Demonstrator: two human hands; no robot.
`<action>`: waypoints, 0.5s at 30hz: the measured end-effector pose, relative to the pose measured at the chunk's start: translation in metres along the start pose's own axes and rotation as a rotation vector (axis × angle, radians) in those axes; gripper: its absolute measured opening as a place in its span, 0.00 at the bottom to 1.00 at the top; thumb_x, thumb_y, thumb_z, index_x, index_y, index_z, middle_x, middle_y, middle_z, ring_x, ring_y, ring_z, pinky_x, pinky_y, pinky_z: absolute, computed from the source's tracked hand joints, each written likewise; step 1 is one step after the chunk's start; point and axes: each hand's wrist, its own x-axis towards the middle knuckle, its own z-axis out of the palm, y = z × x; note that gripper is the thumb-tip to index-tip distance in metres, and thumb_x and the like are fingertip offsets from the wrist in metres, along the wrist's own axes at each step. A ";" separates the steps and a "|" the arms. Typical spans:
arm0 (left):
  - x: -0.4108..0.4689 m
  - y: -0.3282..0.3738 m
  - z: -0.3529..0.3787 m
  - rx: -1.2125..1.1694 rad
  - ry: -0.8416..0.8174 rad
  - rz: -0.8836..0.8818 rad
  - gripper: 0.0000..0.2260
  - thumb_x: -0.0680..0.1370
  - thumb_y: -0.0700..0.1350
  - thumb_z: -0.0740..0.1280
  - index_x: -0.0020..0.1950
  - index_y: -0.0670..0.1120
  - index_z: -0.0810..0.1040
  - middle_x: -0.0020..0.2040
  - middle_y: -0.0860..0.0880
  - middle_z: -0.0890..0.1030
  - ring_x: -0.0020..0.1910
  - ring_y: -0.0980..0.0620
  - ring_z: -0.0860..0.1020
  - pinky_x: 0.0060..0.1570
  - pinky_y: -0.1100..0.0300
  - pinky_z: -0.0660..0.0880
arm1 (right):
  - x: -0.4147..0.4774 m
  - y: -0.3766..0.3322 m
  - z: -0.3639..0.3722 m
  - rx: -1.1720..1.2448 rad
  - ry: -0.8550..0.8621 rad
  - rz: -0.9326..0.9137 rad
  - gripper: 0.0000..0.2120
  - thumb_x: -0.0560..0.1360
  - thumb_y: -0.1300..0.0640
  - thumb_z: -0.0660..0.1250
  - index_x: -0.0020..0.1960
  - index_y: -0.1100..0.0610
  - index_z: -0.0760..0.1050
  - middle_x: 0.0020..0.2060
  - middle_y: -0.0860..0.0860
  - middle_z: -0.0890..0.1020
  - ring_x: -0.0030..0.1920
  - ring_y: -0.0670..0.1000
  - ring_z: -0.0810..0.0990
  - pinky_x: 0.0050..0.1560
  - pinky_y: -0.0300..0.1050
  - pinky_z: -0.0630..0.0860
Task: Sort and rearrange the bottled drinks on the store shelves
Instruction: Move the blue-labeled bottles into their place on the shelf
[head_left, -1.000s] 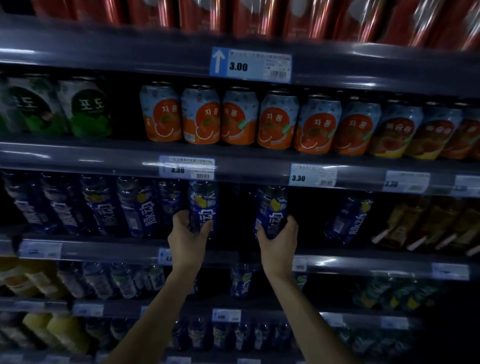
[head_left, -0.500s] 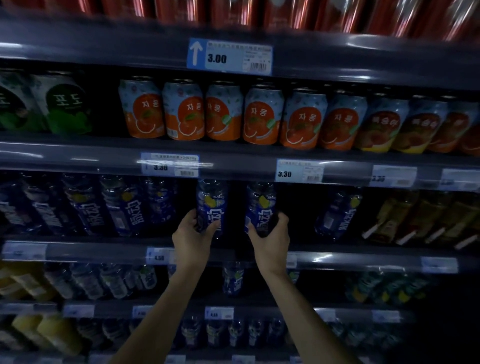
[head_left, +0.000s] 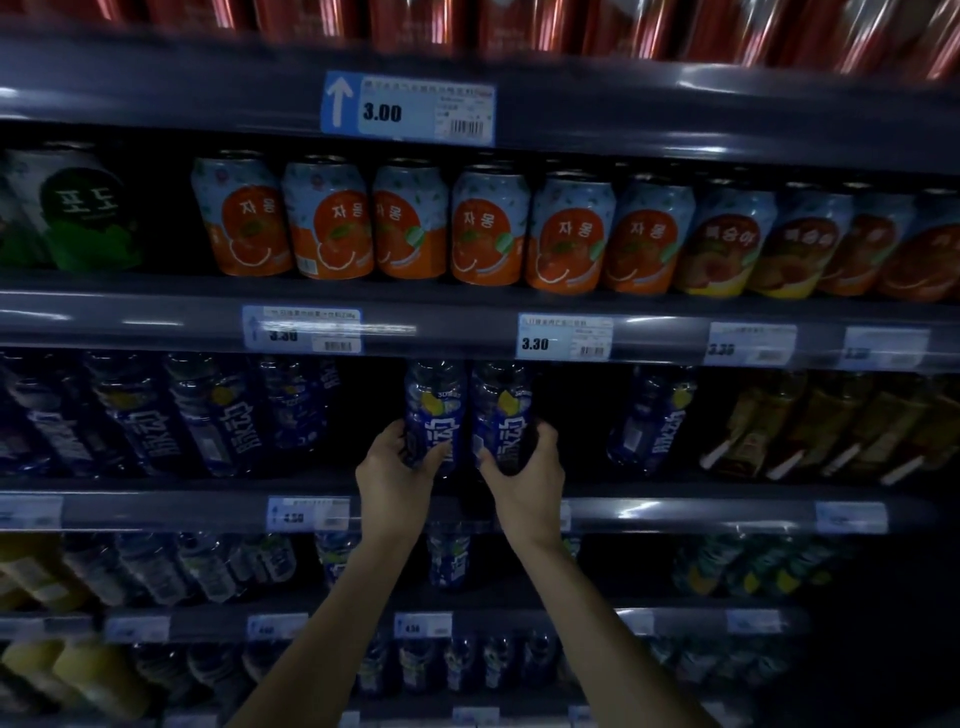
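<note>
Gripping two blue-labelled bottles side by side, I had both hands up at the third shelf (head_left: 156, 512) from the top. My left hand (head_left: 395, 470) was wrapped around the lower part of the left bottle (head_left: 435, 415), thumb on its front and fingers curled behind its left side. My right hand (head_left: 524, 480) was closed the same way around the base of the right bottle (head_left: 501, 413), thumb across the front label and fingers round its right side. Both bottles stood upright and just touched each other, their tops close under the shelf edge above. Whether their bases rested on the shelf or hung slightly over it, I could not tell, as my hands covered them.

To the left stood a row of matching blue bottles (head_left: 223, 415), leaning in the wide view, with a dark gap between them and the pair I held. To the right, past another gap, stood a single blue bottle (head_left: 649, 415), and beyond it some amber bottles (head_left: 810, 421).

On the shelf above sat a line of orange-and-pale-blue cans (head_left: 410, 223), with a green-labelled can (head_left: 78, 213) at the far left and peach-coloured cans (head_left: 727, 239) to the right. A price tag reading 3.30 (head_left: 565, 338) hung just above my right hand, and a larger tag reading 3.00 (head_left: 408, 108) sat on the rail higher up. Lower shelves held more bottles, too dim to name.
</note>
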 end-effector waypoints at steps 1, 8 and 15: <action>0.000 0.000 0.002 -0.005 -0.003 0.008 0.24 0.72 0.52 0.73 0.65 0.45 0.75 0.56 0.50 0.82 0.51 0.58 0.79 0.45 0.74 0.72 | 0.001 0.001 -0.002 0.014 -0.002 0.000 0.32 0.70 0.49 0.73 0.69 0.54 0.63 0.62 0.50 0.75 0.61 0.46 0.72 0.61 0.42 0.71; -0.006 0.005 0.016 -0.032 -0.013 0.025 0.19 0.72 0.50 0.73 0.61 0.46 0.77 0.46 0.57 0.80 0.42 0.66 0.77 0.36 0.77 0.70 | 0.003 0.008 -0.014 0.033 -0.017 0.011 0.31 0.71 0.49 0.73 0.68 0.52 0.62 0.61 0.50 0.76 0.61 0.48 0.74 0.62 0.49 0.73; -0.008 0.005 0.020 -0.044 0.025 0.048 0.20 0.71 0.49 0.75 0.58 0.43 0.77 0.37 0.67 0.71 0.37 0.81 0.71 0.33 0.83 0.65 | 0.001 0.008 -0.016 0.048 -0.018 0.002 0.29 0.72 0.49 0.72 0.67 0.52 0.63 0.58 0.49 0.76 0.58 0.47 0.75 0.62 0.50 0.74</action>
